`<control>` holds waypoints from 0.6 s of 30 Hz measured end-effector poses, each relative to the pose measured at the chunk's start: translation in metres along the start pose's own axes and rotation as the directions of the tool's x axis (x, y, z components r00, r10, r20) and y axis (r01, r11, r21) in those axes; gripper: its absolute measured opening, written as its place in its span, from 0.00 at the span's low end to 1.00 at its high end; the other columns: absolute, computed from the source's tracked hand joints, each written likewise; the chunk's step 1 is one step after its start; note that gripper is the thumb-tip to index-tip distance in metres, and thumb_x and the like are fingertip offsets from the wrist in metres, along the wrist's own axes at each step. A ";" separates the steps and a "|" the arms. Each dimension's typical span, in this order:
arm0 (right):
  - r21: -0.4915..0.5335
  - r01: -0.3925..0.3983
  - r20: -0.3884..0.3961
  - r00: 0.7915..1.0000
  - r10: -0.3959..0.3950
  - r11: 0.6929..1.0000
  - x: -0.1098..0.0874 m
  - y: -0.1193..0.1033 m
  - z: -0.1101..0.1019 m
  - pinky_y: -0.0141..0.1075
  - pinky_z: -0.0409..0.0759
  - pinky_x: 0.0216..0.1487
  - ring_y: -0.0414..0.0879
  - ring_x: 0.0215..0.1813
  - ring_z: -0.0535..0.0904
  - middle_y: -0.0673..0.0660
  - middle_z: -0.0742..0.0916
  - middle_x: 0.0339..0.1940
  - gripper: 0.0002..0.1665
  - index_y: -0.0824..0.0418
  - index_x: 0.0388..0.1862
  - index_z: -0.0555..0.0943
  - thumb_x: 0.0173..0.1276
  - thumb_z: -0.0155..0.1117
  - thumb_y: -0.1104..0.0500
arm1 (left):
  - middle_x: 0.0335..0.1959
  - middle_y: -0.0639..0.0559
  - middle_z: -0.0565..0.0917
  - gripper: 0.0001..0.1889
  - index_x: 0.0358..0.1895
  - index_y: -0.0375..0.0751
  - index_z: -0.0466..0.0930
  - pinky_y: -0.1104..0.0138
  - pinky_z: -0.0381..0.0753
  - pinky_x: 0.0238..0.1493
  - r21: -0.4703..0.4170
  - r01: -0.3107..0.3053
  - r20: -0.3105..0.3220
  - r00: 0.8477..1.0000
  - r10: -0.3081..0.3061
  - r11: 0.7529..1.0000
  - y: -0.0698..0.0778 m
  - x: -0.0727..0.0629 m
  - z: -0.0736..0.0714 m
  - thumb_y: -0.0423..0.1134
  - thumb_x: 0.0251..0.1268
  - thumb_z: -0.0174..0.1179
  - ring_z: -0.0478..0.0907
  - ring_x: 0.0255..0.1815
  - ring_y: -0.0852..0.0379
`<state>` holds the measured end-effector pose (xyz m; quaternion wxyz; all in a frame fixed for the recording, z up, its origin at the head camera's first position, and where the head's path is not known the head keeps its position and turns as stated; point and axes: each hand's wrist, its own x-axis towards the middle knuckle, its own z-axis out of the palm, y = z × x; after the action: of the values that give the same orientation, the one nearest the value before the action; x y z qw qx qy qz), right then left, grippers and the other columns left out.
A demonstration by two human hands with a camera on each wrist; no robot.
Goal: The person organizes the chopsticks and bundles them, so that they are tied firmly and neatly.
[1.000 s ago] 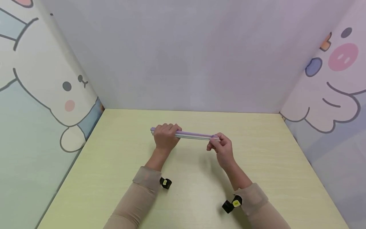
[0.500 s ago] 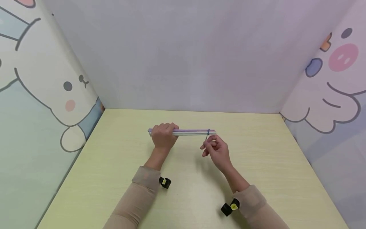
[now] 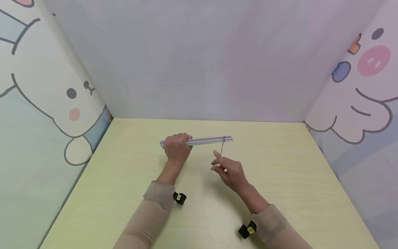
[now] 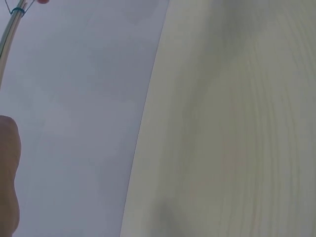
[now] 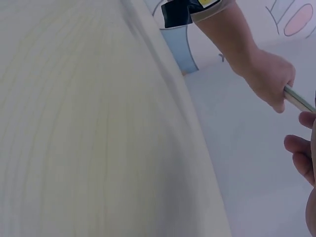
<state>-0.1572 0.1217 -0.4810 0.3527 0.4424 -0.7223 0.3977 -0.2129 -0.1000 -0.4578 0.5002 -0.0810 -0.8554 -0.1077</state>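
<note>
My left hand grips a bundle of slim purple and pale green chopsticks near its left end, holding it above the table. Around the bundle's right end loops a thin dark rubber band, stretched down to my right hand. That hand's fingers are bent, with the band drawn taut between them and the bundle. In the left wrist view the band circles the chopsticks close to their tips. The right wrist view has my left hand wrapped round the chopsticks.
A pale wood-grain table lies beneath both hands. Behind it rises a plain grey-lilac wall, with cartoon-printed panels at the sides. Black wrist cameras sit on both cuffs.
My right hand has come away from the bundle's tip, down and to the left, pulling the rubber band out into a long stretch. The chopsticks' right end has tilted up; the left hand stays nearly still.
</note>
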 end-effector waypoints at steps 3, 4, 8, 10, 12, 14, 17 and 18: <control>0.008 -0.036 -0.084 0.996 0.037 0.999 -0.001 -0.002 0.005 0.28 0.81 0.40 0.38 0.18 0.79 0.54 0.88 0.28 0.26 0.72 0.55 0.78 0.77 0.56 0.48 | 0.09 0.50 0.75 0.10 0.14 0.41 0.79 0.62 0.62 0.15 -0.005 0.025 0.011 1.000 -0.025 1.000 0.001 0.001 -0.001 0.33 0.51 0.61 0.62 0.09 0.55; 0.028 -0.060 -0.109 0.992 0.062 0.998 -0.001 -0.003 0.007 0.30 0.81 0.50 0.41 0.20 0.81 0.55 0.89 0.28 0.28 0.73 0.58 0.77 0.77 0.56 0.48 | 0.09 0.50 0.75 0.10 0.14 0.40 0.79 0.62 0.62 0.15 -0.007 0.029 0.012 1.000 -0.029 1.000 0.001 0.001 -0.001 0.33 0.51 0.61 0.62 0.08 0.55; 0.226 -0.214 -0.156 0.955 0.252 0.950 -0.004 -0.013 0.011 0.32 0.80 0.54 0.48 0.24 0.86 0.65 0.89 0.34 0.39 0.78 0.76 0.54 0.79 0.54 0.55 | 0.09 0.50 0.75 0.10 0.14 0.41 0.78 0.62 0.62 0.15 -0.012 0.033 0.012 0.999 -0.033 0.999 0.003 0.002 -0.004 0.33 0.51 0.61 0.62 0.09 0.55; 0.340 -0.335 -0.142 0.905 0.400 0.879 -0.004 -0.020 0.012 0.31 0.83 0.45 0.50 0.26 0.87 0.67 0.88 0.38 0.39 0.73 0.80 0.48 0.80 0.52 0.61 | 0.09 0.50 0.74 0.11 0.14 0.41 0.78 0.62 0.61 0.15 -0.006 0.029 0.008 1.000 -0.029 1.000 0.004 0.002 -0.005 0.33 0.51 0.61 0.61 0.09 0.55; 0.435 -0.450 -0.113 0.832 0.542 0.780 -0.002 -0.027 0.012 0.31 0.84 0.34 0.48 0.25 0.86 0.67 0.88 0.41 0.41 0.66 0.82 0.42 0.80 0.50 0.65 | 0.09 0.51 0.74 0.11 0.14 0.41 0.78 0.62 0.62 0.15 0.003 0.020 0.002 1.000 -0.020 1.000 0.004 0.003 -0.005 0.34 0.51 0.61 0.61 0.09 0.55; 0.515 -0.552 -0.074 0.733 0.676 0.655 0.001 -0.032 0.012 0.34 0.84 0.34 0.46 0.25 0.87 0.63 0.88 0.42 0.40 0.57 0.84 0.42 0.81 0.47 0.66 | 0.09 0.51 0.74 0.10 0.14 0.41 0.78 0.62 0.62 0.15 0.018 0.009 -0.003 1.000 -0.009 1.000 0.004 0.002 -0.005 0.34 0.51 0.62 0.62 0.09 0.55; 0.632 -0.621 -0.016 0.587 0.809 0.464 0.007 -0.037 0.012 0.33 0.84 0.35 0.44 0.25 0.86 0.57 0.88 0.41 0.37 0.49 0.84 0.47 0.83 0.47 0.59 | 0.08 0.51 0.74 0.10 0.14 0.42 0.78 0.62 0.61 0.15 0.043 -0.001 -0.014 1.000 0.001 0.999 0.004 0.001 -0.003 0.34 0.49 0.62 0.63 0.08 0.55; 0.662 -0.627 0.004 0.550 0.835 0.410 0.009 -0.037 0.012 0.33 0.84 0.36 0.43 0.25 0.86 0.55 0.88 0.40 0.36 0.48 0.84 0.49 0.83 0.48 0.56 | 0.08 0.51 0.74 0.10 0.13 0.42 0.78 0.62 0.61 0.15 0.049 0.000 -0.016 1.000 0.001 0.999 0.003 0.001 -0.002 0.34 0.49 0.62 0.63 0.08 0.55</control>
<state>-0.1281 0.0972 -0.4686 0.0953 0.0875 -0.6081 0.7832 -0.2104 -0.0972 -0.4555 0.5090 -0.0678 -0.8536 -0.0872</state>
